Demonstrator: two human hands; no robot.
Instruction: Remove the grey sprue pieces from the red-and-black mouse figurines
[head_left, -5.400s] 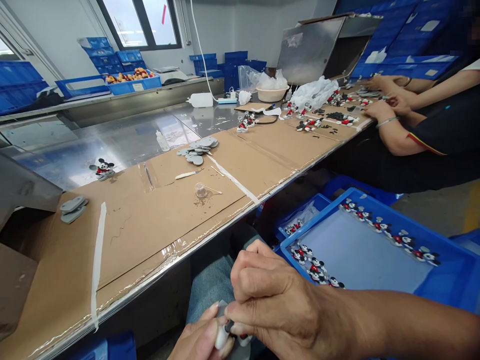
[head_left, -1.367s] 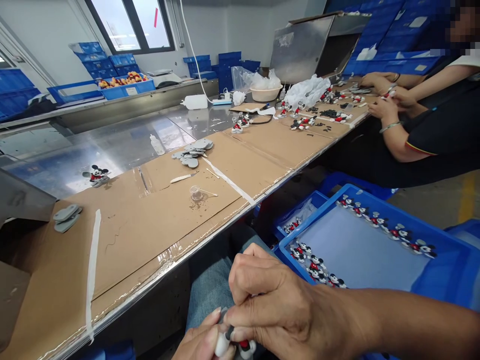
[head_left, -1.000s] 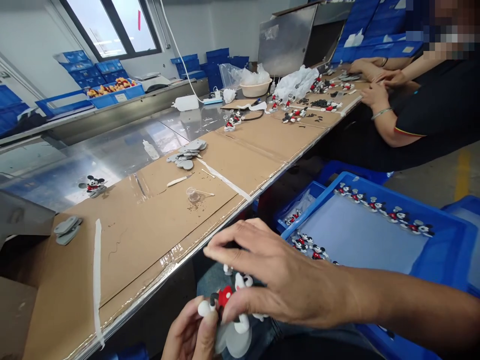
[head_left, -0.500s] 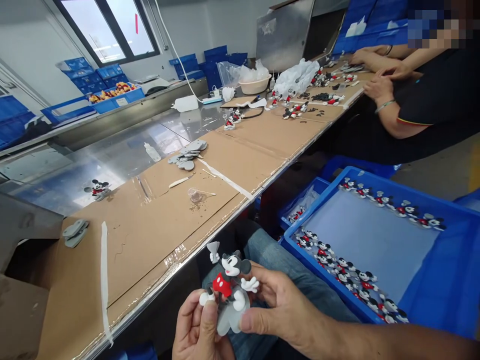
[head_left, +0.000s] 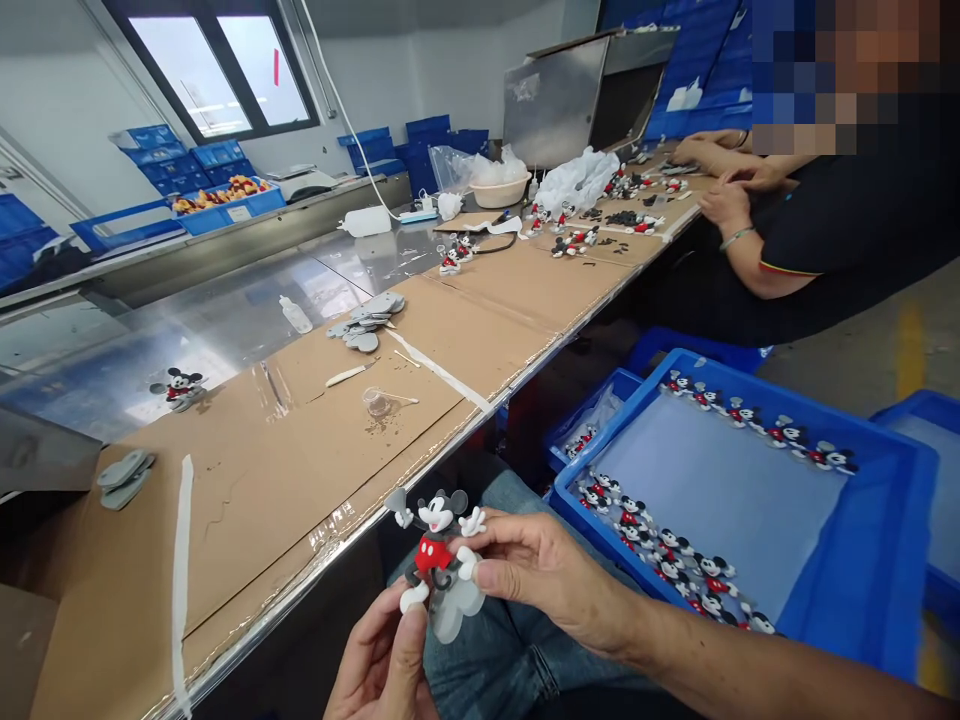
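Figurine (head_left: 431,556): head uppermost, above the denim lap (head_left: 517,640), near the surface's (head_left: 292,510) edge.
Left hand (head_left: 386,650): fingers pinching one white shoe (head_left: 413,598).
Right hand (head_left: 551,570): fingers grasping beside the other shoe (head_left: 466,562); exact contact partly hidden.
Sound handling: light, even pressure from both sides should steady the grey base (head_left: 448,618) and spare slender joints.

Left fingers (head_left: 369,622) and right fingers (head_left: 517,533) pinch, the right forearm (head_left: 720,652) slanting.
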